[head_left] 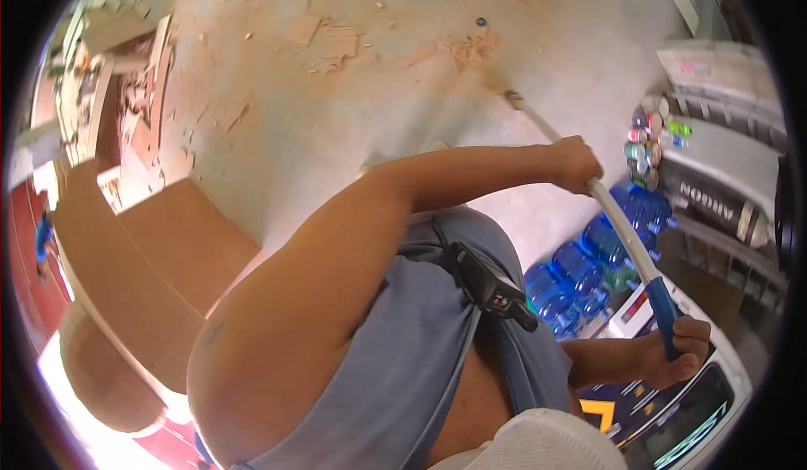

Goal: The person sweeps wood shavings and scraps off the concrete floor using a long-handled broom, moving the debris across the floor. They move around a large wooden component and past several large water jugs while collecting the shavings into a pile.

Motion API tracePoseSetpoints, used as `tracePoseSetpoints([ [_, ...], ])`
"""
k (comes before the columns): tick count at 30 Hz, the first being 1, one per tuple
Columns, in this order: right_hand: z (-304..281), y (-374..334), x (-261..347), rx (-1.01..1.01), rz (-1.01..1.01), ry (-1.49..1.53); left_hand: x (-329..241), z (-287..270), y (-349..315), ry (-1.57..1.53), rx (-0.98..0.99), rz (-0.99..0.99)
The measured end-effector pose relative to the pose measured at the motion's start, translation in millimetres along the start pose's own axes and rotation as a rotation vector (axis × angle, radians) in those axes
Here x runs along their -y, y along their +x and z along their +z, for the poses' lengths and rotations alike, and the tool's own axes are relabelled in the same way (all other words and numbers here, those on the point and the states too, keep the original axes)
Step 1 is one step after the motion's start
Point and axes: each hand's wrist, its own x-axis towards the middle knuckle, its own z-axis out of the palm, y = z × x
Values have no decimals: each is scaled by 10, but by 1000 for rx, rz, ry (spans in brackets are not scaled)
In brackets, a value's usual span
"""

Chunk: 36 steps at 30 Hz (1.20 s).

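My left hand (576, 164) is closed around the middle of a long-handled broom's pale shaft (620, 222). My right hand (679, 354) grips the broom's blue handle end (663, 310) at the lower right. The shaft slants away to the far floor, where the yellowish broom head (498, 81) is blurred. It is beside a pile of wood shavings and scraps (472, 50). A small dark round thing (481, 22) lies just beyond that pile. A black two-way radio (492, 285) hangs on the grey cloth over my chest.
Large blue water jugs (580, 264) and a dark gas cylinder (714, 205) stand on the right, with small bottles (643, 146) near them. Brown boards (189, 235) stand at left. Flat wood scraps (339, 43) litter the far floor. Someone in blue (42, 239) appears far left.
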Motion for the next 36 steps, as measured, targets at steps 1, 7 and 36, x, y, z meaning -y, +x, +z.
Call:
tracePoseSetpoints([
  [1, -63, -58, 22, -28, -9, -132, 16, 182, 299, 7, 25, 20],
  [7, 535, -419, -1024, 290, 223, -239, 1040, 891, 887, 67, -13, -204],
  [36, 558, 106, -150, 61, 163, -194, 753, -191, 622, 34, 44, 5],
])
